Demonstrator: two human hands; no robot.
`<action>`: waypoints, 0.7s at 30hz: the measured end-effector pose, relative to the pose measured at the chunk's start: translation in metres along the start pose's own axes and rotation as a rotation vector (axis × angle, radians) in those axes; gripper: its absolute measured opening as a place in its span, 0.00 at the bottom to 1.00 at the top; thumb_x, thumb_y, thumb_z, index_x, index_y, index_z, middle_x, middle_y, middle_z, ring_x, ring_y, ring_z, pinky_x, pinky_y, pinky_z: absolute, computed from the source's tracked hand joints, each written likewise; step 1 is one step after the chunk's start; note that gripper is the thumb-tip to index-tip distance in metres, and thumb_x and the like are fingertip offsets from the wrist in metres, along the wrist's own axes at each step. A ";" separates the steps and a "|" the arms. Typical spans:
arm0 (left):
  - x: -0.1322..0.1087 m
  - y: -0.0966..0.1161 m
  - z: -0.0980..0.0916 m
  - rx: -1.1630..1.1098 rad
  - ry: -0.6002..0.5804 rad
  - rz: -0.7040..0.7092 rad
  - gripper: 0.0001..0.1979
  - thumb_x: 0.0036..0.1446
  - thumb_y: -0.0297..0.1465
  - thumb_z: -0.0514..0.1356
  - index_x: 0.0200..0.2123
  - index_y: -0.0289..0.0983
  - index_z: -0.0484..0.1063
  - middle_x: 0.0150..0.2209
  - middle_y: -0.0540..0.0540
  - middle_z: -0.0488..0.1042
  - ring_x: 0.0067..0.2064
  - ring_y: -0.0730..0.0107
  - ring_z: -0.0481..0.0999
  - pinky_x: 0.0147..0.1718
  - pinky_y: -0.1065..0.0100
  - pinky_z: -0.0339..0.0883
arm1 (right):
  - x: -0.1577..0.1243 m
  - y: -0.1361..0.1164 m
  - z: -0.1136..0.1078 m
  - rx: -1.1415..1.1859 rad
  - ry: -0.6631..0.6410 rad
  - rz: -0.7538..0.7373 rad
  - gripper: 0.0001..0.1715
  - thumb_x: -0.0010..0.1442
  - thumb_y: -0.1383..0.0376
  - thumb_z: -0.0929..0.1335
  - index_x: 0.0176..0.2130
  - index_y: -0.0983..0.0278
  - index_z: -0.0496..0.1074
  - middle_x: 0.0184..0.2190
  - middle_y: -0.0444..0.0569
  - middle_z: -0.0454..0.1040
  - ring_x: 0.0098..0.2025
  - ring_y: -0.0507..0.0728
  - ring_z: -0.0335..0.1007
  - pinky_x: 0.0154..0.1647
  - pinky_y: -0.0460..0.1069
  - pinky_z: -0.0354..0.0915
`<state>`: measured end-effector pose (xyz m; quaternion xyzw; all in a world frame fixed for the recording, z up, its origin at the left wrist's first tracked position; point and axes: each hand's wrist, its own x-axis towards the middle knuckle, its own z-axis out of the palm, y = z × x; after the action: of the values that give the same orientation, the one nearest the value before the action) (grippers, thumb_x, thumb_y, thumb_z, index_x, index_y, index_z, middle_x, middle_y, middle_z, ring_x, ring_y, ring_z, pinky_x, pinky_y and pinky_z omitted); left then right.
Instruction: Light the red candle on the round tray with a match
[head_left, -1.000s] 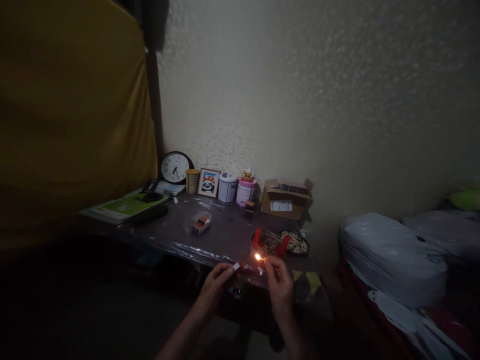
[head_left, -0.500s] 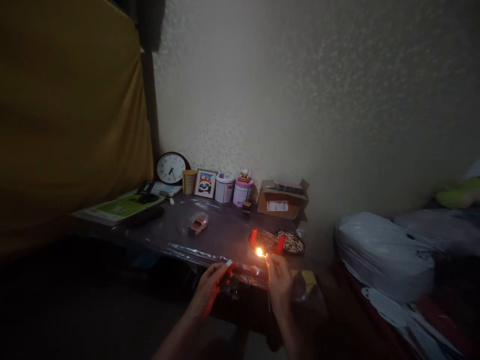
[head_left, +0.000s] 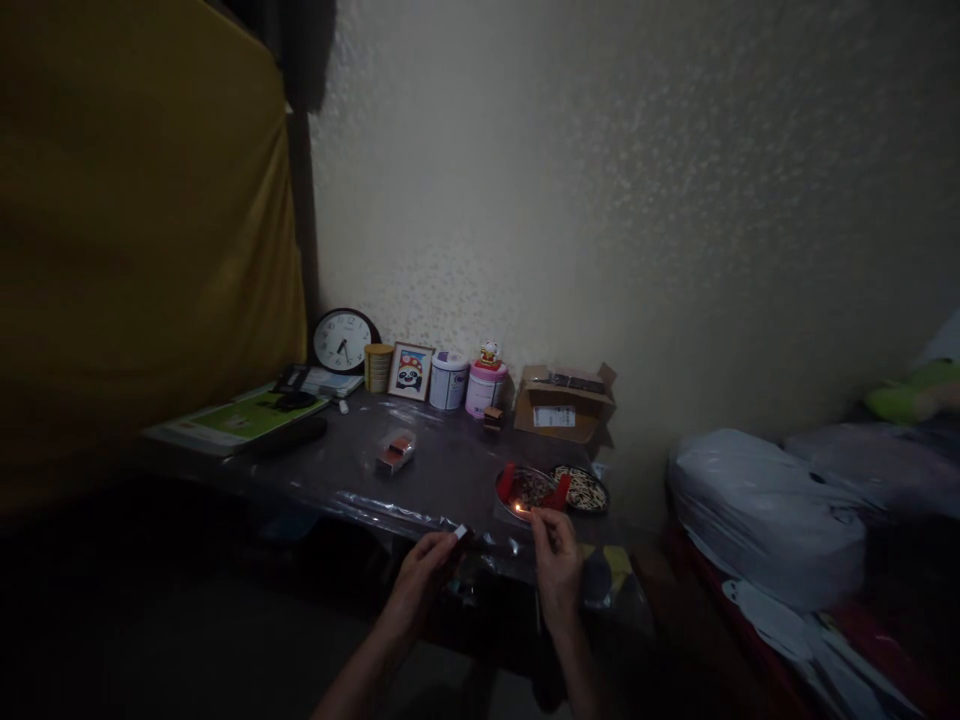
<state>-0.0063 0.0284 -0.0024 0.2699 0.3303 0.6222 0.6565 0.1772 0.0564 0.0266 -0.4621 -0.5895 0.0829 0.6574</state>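
Note:
My right hand (head_left: 557, 565) pinches a lit match (head_left: 523, 510) between thumb and fingertips, its glowing tip pointing left. The match is over the near edge of a round dish (head_left: 498, 497) of small dark bits. Two red sticks like candles (head_left: 507, 482) stand at this dish, one on either side. Behind it to the right, a second dish (head_left: 606, 503) holds many pale slivers. My left hand (head_left: 421, 575) is closed round a small matchbox (head_left: 462, 535), its white end showing, just off the table's front edge.
On the dark, plastic-covered table (head_left: 337, 455) lies a small reddish box in clear wrap (head_left: 396, 453). Along the wall stand a clock (head_left: 343, 340), a framed panda picture (head_left: 410, 372), tins (head_left: 448, 382) and an open carton (head_left: 559, 405). White bags (head_left: 765, 510) lie at right.
The match flame has shrunk from a bright blaze to a small glow, and the scene is darker. Both hands have stayed nearly in place.

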 end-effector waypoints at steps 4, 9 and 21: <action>-0.002 0.003 0.003 0.018 0.008 -0.013 0.15 0.39 0.41 0.68 0.27 0.36 0.73 0.23 0.52 0.73 0.26 0.73 0.70 0.27 0.73 0.58 | 0.005 -0.005 0.000 -0.008 0.018 -0.055 0.09 0.57 0.60 0.66 0.31 0.63 0.72 0.30 0.47 0.73 0.34 0.55 0.69 0.37 0.50 0.65; -0.006 0.008 0.007 0.036 0.029 -0.017 0.15 0.39 0.41 0.68 0.25 0.36 0.72 0.22 0.52 0.72 0.26 0.73 0.70 0.25 0.73 0.57 | 0.011 -0.009 0.003 -0.030 0.011 -0.099 0.10 0.58 0.60 0.65 0.30 0.62 0.72 0.29 0.47 0.73 0.34 0.55 0.69 0.37 0.50 0.65; -0.002 0.002 0.006 -0.010 -0.007 -0.019 0.14 0.40 0.40 0.68 0.25 0.35 0.73 0.19 0.53 0.70 0.22 0.75 0.68 0.22 0.73 0.57 | 0.027 0.004 0.016 0.035 0.011 -0.003 0.12 0.55 0.57 0.66 0.32 0.63 0.73 0.31 0.49 0.75 0.35 0.57 0.71 0.38 0.52 0.68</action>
<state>-0.0035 0.0269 0.0030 0.2658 0.3274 0.6166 0.6648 0.1734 0.0848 0.0409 -0.4499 -0.5850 0.0896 0.6688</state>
